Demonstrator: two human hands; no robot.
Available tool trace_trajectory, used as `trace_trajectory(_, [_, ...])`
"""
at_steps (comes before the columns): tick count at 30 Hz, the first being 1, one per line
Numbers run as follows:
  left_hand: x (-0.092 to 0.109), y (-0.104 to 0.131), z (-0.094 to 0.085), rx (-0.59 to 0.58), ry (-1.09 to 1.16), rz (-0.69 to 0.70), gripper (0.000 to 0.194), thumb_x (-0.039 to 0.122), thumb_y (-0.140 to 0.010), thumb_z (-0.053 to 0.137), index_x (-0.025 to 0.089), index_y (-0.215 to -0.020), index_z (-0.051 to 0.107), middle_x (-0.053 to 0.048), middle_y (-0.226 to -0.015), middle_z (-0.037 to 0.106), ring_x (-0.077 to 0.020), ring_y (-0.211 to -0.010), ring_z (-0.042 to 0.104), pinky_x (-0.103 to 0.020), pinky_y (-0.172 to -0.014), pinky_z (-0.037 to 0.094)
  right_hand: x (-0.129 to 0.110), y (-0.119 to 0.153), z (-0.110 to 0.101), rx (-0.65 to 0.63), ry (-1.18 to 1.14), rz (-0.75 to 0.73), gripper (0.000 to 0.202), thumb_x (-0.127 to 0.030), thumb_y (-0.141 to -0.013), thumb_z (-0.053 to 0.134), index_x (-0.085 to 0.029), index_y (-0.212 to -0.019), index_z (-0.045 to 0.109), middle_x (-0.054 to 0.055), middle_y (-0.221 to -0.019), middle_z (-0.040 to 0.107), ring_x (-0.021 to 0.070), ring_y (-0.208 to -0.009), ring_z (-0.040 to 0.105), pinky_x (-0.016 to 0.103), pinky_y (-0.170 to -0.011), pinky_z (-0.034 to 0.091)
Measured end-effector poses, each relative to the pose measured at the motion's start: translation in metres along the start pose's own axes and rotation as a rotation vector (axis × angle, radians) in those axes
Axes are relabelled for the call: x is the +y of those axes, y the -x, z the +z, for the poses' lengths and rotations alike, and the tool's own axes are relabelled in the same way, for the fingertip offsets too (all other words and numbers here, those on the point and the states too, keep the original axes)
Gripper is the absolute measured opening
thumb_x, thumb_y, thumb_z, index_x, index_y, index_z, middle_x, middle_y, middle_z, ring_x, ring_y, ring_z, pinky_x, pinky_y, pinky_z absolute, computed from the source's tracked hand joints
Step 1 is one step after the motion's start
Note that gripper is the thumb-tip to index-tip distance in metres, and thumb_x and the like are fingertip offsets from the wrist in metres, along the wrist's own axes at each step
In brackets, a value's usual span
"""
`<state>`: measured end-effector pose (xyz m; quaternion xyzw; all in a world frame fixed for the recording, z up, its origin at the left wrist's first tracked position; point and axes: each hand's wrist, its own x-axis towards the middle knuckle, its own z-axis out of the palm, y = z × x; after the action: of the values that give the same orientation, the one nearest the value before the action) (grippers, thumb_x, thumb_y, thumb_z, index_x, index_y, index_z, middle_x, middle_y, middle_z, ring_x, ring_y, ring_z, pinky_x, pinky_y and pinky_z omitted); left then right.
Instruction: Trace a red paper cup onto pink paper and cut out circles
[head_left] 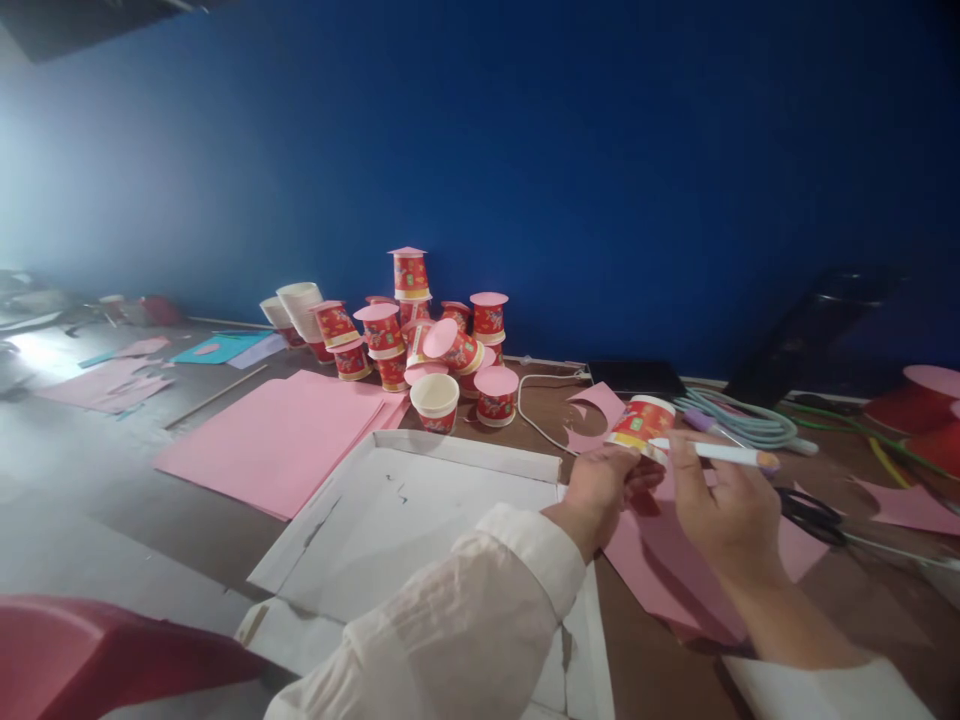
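A red patterned paper cup [642,424] is tilted over pink paper [675,560], and my left hand [607,490] grips it near its lower rim. My right hand [724,505] is closed around a white marker [720,453], whose tip points left at the cup's side. Whether the tip touches the cup is too small to tell. Left of my hands, many red cups topped with pink paper discs [489,299] stand or lean in a cluster. One upright cup [435,402] in front is open at the top.
A white cardboard box lid [420,510] lies left of my left arm, with pink sheets [277,440] beyond it. Black-handled scissors [810,515], coiled pale cable [750,420] and pink scraps [915,505] are at the right. A red stool-like object [112,650] is at bottom left.
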<state>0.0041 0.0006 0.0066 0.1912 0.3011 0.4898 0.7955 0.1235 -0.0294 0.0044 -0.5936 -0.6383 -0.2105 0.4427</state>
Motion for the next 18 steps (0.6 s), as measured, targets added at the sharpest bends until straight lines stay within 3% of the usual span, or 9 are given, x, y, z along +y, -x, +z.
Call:
trace_trajectory(7, [-0.0057,-0.0046,-0.0031,-0.029,-0.038,0.028,0.014,0.015,-0.075,0.077,0.011,-0.065,0.068,-0.006,-0.069,0.066,-0.0150,-0.066,0.065,-0.033,-0.083,0.057,0.0017,-0.0017,0.0002,-0.045,0.008,0.012,0.038,-0.042,-0.104,0.047,-0.018,-0.102,0.077,0.015,-0.099,0.080,0.0287,-0.095,0.073,0.039,-0.082,0.052])
trace_trajectory(14, [-0.0040,-0.0039,-0.0030,-0.026,-0.069,0.043,0.018,0.020,-0.075,0.079,0.012,-0.064,0.067,-0.007,-0.071,0.066,-0.0157,-0.070,0.066,-0.033,-0.084,0.058,0.0066,0.0004,0.0032,0.067,0.092,-0.031,0.046,-0.046,-0.104,0.045,-0.015,-0.098,0.078,0.016,-0.091,0.080,0.0288,-0.086,0.073,0.039,-0.079,0.053])
trace_trajectory(18, [-0.0064,-0.0060,-0.0056,-0.026,-0.104,0.024,0.017,0.021,-0.074,0.079,0.013,-0.065,0.066,-0.005,-0.068,0.066,-0.0160,-0.069,0.066,-0.032,-0.079,0.059,0.0040,-0.0007,0.0023,0.008,0.039,-0.036,0.038,-0.042,-0.104,0.049,-0.017,-0.100,0.078,0.014,-0.097,0.081,0.0279,-0.092,0.074,0.038,-0.083,0.054])
